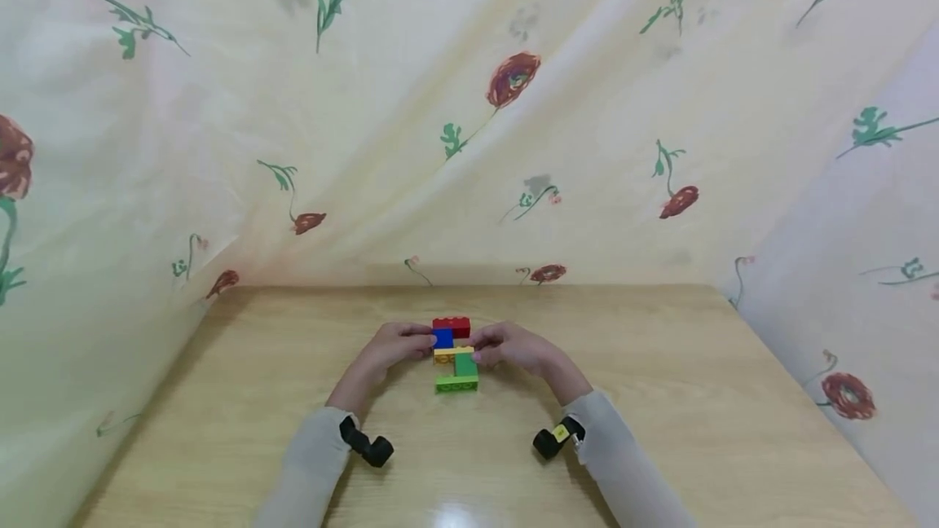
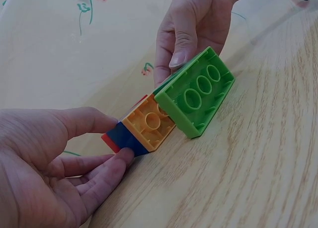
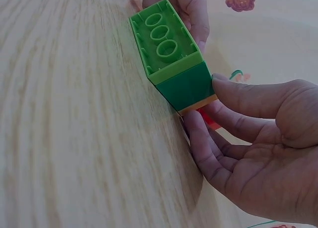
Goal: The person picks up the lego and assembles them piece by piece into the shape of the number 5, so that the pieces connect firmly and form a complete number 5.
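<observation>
A joined row of toy building bricks lies on its side on the table, undersides toward me. From far to near come a red brick (image 1: 456,325), a blue brick (image 1: 443,340), a yellow-orange brick (image 2: 152,121), a dark green brick (image 3: 184,87) and a light green brick (image 1: 456,384). My left hand (image 1: 397,345) pinches the blue brick between thumb and fingers from the left. On the other side, my right hand (image 1: 515,347) pinches the dark green brick, with fingertips close to the yellow-orange one. In the right wrist view, most of the red brick is hidden behind the fingers.
The bricks stand mid-table on a light wood-grain tabletop (image 1: 653,357). A cream curtain (image 1: 411,72) with printed flowers hangs behind the table and along both sides. Small black cameras are strapped at each wrist, over the pale sleeves (image 1: 623,455).
</observation>
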Motion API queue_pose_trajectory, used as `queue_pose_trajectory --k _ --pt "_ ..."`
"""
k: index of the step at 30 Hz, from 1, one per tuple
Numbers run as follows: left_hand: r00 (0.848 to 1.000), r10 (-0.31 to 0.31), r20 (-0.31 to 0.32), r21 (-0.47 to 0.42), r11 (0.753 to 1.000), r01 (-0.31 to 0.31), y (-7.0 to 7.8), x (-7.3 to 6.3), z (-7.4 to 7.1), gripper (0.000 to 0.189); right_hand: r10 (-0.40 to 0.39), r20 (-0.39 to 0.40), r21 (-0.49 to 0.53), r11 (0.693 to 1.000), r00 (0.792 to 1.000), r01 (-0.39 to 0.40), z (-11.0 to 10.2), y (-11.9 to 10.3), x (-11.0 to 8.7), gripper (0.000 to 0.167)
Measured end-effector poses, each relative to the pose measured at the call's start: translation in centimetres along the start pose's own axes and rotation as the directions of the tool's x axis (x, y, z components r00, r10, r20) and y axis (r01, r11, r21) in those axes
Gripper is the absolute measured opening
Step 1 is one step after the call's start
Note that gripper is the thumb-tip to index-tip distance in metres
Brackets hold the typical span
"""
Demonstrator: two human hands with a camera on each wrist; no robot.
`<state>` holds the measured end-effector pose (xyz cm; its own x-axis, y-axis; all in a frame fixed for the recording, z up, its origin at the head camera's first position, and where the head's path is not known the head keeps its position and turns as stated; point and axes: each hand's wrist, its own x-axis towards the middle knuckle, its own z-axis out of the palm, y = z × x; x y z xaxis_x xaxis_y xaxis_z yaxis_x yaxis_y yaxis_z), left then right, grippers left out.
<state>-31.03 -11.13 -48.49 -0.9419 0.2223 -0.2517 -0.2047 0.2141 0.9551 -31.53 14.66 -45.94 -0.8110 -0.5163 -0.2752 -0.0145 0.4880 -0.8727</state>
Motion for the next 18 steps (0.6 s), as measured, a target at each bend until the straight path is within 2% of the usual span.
queue_pose_trajectory --k 8,15,18 --pt "1.0 0.009 0.016 -0.006 1.0 -0.009 0.06 0.01 -0.27 0.045 0.01 -0.004 0.012 1.0 1.0 -0.01 0.05 -0.18 0.29 0.029" --pt "1.0 -0.014 0.004 -0.024 1.0 0.014 -0.36 0.23 -0.2 0.047 0.006 0.01 0.021 1.0 1.0 -0.006 0.07 -0.07 0.11 0.033" --pt "1.0 0.008 0.01 -0.027 1.0 -0.008 -0.19 0.24 -0.14 0.048 0.003 0.012 0.024 1.0 1.0 -0.003 -0.07 -0.14 0.02 0.035"
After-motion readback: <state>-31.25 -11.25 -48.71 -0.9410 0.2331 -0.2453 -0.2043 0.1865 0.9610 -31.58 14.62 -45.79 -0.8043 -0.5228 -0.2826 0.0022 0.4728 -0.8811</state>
